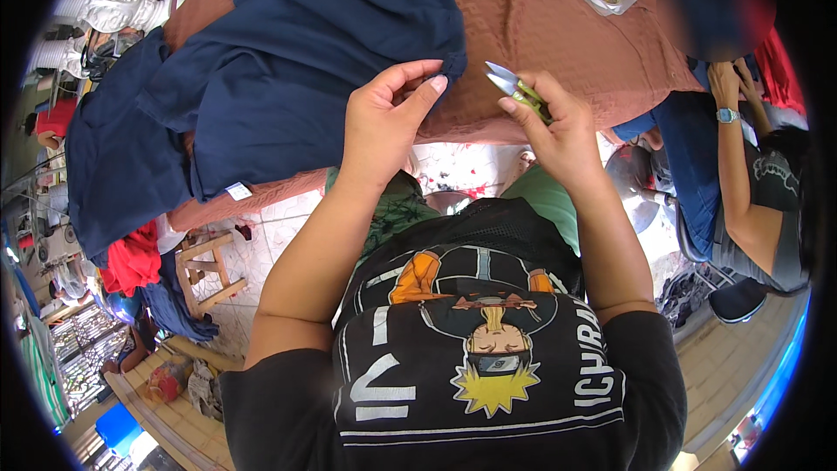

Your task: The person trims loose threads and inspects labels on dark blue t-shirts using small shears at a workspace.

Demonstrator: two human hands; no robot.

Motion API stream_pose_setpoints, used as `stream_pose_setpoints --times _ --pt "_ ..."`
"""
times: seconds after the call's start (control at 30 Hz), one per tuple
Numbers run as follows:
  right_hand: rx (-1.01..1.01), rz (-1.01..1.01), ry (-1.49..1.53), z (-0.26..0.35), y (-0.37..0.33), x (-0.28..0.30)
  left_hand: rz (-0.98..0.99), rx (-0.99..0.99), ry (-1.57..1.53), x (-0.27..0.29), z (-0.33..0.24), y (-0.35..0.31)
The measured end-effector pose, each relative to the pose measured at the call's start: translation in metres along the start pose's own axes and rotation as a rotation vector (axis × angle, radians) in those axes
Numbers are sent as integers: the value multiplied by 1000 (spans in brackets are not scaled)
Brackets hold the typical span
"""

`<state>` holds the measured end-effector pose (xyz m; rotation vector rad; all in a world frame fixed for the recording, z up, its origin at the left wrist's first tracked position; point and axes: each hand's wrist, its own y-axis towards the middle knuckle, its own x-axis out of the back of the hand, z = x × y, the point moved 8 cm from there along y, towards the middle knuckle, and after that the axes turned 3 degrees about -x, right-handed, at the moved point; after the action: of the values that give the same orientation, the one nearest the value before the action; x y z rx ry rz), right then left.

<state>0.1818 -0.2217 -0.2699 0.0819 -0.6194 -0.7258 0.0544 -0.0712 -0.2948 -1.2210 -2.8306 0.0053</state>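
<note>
Pinching a corner of the navy garment (288,78) between thumb and forefinger, the left hand (384,118) lifts that edge off the table (558,44) — just to its right, the right hand (558,126) grips small green-handled thread snips (514,85), blades parted toward the corner. This looks like trimming stray thread; closing the blades calls for taut cloth and fingertips kept clear — a co-worker's arm (737,174) works farther right

I see a navy blue garment (288,61), plain except for a small white tag (238,191), spread over a tabletop cloth (558,44) of rust brown with a woven zigzag texture. The thread snips (520,89) have silver blades and a yellow-green handle. My shirt (471,375) is black with an orange, yellow and white cartoon print. A red cloth (132,260) hangs below.
</note>
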Motion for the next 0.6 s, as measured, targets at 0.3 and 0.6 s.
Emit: stream_pose_setpoints --times 0.3,0.6 --pt "37 39 10 11 6 -24 32 61 -137 -4 0 -5" --pt "22 -86 17 4 8 -2 125 -376 212 24 -63 -6"
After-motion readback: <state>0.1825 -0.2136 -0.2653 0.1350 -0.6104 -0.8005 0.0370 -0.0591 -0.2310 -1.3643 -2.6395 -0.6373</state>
